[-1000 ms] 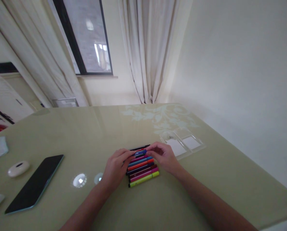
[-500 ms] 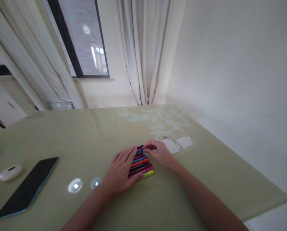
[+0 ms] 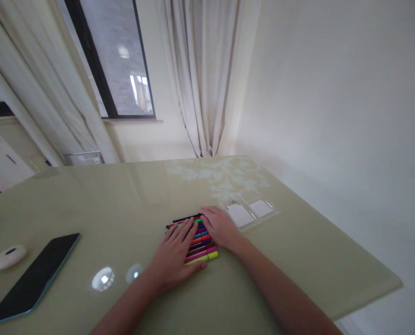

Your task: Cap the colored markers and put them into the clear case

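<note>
A row of several coloured felt-tip pens (image 3: 202, 248) lies side by side on the table, the yellow one nearest me and a black one (image 3: 186, 217) farthest away. My left hand (image 3: 174, 244) lies flat across their left part, fingers spread, thumb by the yellow pen. Against the right ends of the farther pens rests my right hand (image 3: 219, 224), its fingers stretched forward over the tips. Both palms hide parts of the pens. Just beyond my right hand is a clear plastic case (image 3: 256, 215) with white paper inserts, lying on the table.
To the left lie a dark tablet (image 3: 35, 277) and a white oval object (image 3: 9, 257). The table (image 3: 123, 200) has a glossy top that reflects lamps. Curtains (image 3: 207, 70) and a window stand behind it, and a wall (image 3: 332, 116) runs along the right.
My right hand has gone from a pinch at the far pens to lying over their ends with fingers extended. The left hand has spread and uncovered more of the far pens. The view has shifted slightly.
</note>
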Motion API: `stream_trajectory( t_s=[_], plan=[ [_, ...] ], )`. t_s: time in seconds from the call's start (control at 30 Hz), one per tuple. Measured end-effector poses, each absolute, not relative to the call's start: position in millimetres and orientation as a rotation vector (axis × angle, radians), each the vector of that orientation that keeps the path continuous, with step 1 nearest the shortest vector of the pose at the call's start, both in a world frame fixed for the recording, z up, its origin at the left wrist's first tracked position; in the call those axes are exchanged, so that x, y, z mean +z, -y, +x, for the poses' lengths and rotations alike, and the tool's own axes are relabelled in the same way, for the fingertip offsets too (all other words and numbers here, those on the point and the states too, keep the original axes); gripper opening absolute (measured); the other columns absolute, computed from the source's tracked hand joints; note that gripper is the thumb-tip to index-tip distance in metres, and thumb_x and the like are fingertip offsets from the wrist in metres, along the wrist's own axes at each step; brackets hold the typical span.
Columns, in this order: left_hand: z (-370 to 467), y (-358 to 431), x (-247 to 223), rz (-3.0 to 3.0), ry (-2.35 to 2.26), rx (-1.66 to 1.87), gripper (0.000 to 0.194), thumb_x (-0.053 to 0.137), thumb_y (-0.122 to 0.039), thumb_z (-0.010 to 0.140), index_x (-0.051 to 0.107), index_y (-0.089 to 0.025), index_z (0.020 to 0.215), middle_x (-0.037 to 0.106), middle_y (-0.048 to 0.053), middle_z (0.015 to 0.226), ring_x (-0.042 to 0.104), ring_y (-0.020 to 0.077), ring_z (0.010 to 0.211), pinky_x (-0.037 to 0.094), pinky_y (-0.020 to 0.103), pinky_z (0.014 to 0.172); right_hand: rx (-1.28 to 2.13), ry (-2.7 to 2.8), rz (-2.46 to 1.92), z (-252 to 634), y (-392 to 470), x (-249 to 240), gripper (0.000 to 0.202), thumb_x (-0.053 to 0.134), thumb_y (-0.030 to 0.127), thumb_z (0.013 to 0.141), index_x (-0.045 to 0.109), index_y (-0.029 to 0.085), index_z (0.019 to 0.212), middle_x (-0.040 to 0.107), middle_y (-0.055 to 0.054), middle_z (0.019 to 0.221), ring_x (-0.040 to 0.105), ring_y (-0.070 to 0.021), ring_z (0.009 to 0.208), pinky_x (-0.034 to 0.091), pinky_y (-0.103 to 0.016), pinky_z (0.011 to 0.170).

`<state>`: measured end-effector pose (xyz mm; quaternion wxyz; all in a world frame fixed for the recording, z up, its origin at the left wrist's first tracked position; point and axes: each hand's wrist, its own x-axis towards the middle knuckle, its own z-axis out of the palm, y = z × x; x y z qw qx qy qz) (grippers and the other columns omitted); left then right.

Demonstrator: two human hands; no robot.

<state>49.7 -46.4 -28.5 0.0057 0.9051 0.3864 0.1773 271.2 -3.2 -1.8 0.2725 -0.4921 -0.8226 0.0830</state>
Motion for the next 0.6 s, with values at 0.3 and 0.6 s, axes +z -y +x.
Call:
stream_trajectory(
  t_s=[0.3, 0.6],
  plan=[
    [44.2, 31.9, -38.4, 2.282, -1.615, 0.824, 0.072, 0.037, -0.058, 0.104, 0.025, -0.017, 0.162, 0.020, 0.017, 0.170, 0.019, 0.0304, 0.157, 0.029, 0.054, 0.123, 0.459, 2.071, -1.402, 263.4, 6.0, -4.9, 0.044, 0.036, 0.034, 0.108, 0.062, 0.014, 0.137, 0.063, -0.016, 0.142, 0.056, -0.0245, 0.135, 0.040, -0.041, 0.118],
    [51.9, 34.3, -23.8, 1.996, -1.434, 0.869, 0.075, 0.033, -0.064, 0.103, 0.023, -0.020, 0.163, 0.007, 0.013, 0.173, 0.009, 0.0282, 0.159, 0.017, 0.053, 0.128, 0.634, 1.893, -1.317, 256.0, 5.2, -8.3, 0.045, 0.036, 0.036, 0.106, 0.064, 0.016, 0.134, 0.064, -0.015, 0.141, 0.057, -0.0234, 0.133, 0.039, -0.043, 0.118]
  ],
)
